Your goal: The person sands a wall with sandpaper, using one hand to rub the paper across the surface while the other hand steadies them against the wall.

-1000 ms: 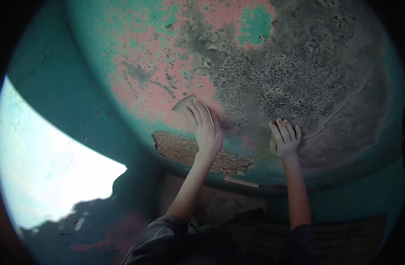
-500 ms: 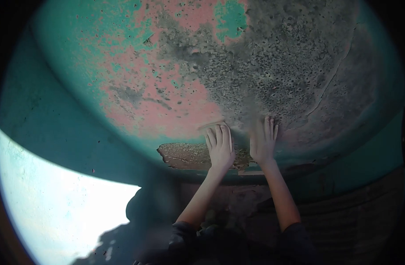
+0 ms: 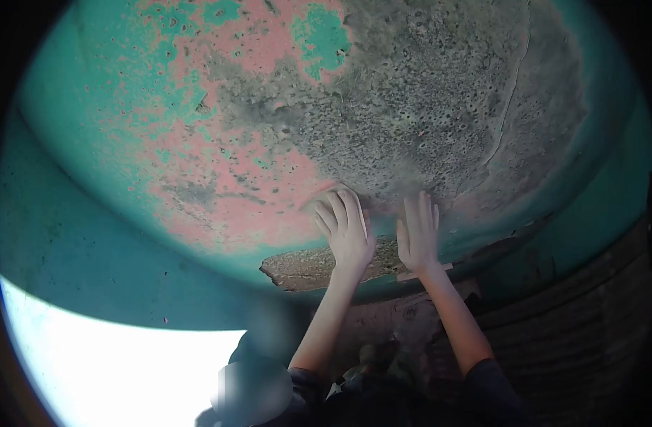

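Note:
A large curved surface (image 3: 383, 107) fills the upper view, with worn green paint, pink patches and rough pitted grey areas. My left hand (image 3: 346, 228) presses a thin sheet (image 3: 327, 191) against its lower part, fingers pointing up; the sheet's pale edge shows around the fingertips. Just to the right, my right hand (image 3: 420, 231) rests on the same surface, fingers stretched upward and nothing visible in it. Below and between the hands lies a brown, rough patch (image 3: 305, 267) with a jagged edge where the paint is gone.
A green band (image 3: 112, 235) curves along the lower left beneath the surface. Bright light (image 3: 112, 363) shows at the bottom left, beside a blurred rounded shape (image 3: 255, 391). Dark ribbed material (image 3: 575, 320) lies at the lower right.
The view has shifted, so the painted surface appears further left and slightly lower. My left hand and the sheet have moved slightly left and up. The blurred shape has appeared at the bottom.

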Tool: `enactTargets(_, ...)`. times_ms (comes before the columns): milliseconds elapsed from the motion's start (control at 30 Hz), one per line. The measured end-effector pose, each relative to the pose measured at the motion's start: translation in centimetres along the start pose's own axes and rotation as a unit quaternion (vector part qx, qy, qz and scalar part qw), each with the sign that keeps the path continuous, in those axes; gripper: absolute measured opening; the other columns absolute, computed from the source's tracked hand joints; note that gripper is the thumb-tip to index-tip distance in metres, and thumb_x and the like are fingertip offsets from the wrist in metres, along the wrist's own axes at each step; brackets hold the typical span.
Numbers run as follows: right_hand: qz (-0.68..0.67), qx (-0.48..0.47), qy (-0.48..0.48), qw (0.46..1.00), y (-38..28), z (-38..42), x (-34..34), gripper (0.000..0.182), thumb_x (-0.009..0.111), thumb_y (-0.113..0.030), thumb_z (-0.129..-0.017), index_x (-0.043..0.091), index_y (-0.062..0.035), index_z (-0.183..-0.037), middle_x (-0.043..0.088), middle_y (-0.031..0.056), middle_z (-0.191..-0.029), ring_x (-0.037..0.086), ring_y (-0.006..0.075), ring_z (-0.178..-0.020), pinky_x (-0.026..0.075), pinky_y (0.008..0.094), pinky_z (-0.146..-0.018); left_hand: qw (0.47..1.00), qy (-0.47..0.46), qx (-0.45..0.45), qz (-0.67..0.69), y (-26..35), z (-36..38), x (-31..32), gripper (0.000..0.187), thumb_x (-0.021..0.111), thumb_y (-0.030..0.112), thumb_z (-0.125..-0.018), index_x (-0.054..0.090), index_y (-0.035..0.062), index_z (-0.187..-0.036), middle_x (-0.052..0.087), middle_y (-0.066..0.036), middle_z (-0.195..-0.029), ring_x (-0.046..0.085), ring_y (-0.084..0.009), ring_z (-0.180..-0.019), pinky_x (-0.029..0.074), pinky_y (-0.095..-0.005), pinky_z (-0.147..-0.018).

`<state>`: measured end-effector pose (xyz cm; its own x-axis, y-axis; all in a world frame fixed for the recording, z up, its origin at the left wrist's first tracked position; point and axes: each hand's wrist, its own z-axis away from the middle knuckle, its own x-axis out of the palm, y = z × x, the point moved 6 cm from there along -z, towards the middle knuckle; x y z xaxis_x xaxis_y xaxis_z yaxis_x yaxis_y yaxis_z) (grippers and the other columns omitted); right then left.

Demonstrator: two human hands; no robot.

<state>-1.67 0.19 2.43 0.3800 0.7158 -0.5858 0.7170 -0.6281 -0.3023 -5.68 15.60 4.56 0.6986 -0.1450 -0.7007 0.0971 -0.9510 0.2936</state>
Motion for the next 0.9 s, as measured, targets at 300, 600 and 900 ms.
enactTargets(300, 0.100, -0.084, 0.088, 0.988, 0.6, -7.2, -4.1, 0.049, 0.049, -0.025, -0.099, 0.047, -0.0120, -0.146, 0.033, 0.0254, -0.154, 0.031, 0.0446, -0.142, 0.018, 0.0605, -0.115, 0.996, -0.084, -0.009, 0.032, 0.9, 6.7, 5.4, 0.056, 0.050, 0.024, -0.097, 0.037, -0.0059, -0.143, 0.036, -0.030, -0.147, 0.029, -0.0615, -0.132, 0.025, -0.0652, -0.109)
enactTargets(600, 0.150, -0.212, 0.184, 0.948, 6.2, -10.1, -5.9, 0.046, 0.051, -0.028, -0.096, 0.055, -0.0198, -0.141, 0.038, 0.0174, -0.154, 0.029, 0.0380, -0.145, 0.012, 0.0581, -0.117, 0.983, 0.055, -0.115, 0.129, 2.4, 3.0, 3.6, 0.063, 0.038, 0.016, -0.101, 0.011, -0.0144, -0.149, 0.007, -0.041, -0.153, 0.001, -0.0628, -0.140, 0.007, -0.0625, -0.115)
enactTargets(900, 0.138, -0.267, 0.209, 0.931, 6.6, -9.8, -5.6, 0.047, 0.046, -0.031, -0.096, 0.056, -0.0191, -0.140, 0.039, 0.0126, -0.155, 0.027, 0.0364, -0.147, 0.010, 0.0577, -0.119, 0.930, 0.126, -0.240, 0.249, 0.5, 4.1, 4.0, 0.066, 0.035, 0.021, -0.103, 0.003, -0.0120, -0.151, -0.004, -0.036, -0.157, -0.007, -0.0546, -0.145, 0.003, -0.0575, -0.118)
